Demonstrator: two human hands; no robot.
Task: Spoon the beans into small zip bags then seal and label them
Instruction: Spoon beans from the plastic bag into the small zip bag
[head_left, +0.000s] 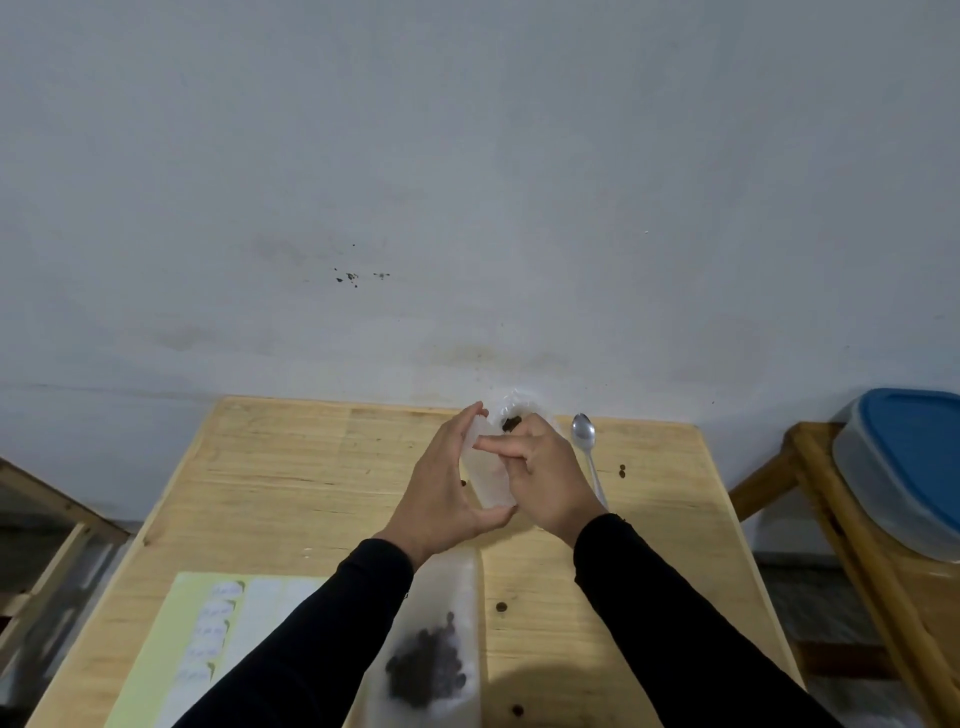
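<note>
Your right hand (545, 478) covers much of the small zip bag (491, 480), so you cannot tell whether its seal is closed, and the bean container (517, 415) behind shows only a sliver above your fingers. The writing on the label sheet (208, 634) is too blurred to read, and your left sleeve (311, 639) hides part of it. The blue-lidded tub (904, 467) and the filled bag (431, 660) run off the frame's edges.

The light was soft and dim. The picture bent at its edges, and a dark shadow (545, 691) lay by the table's (291, 467) near edge.
</note>
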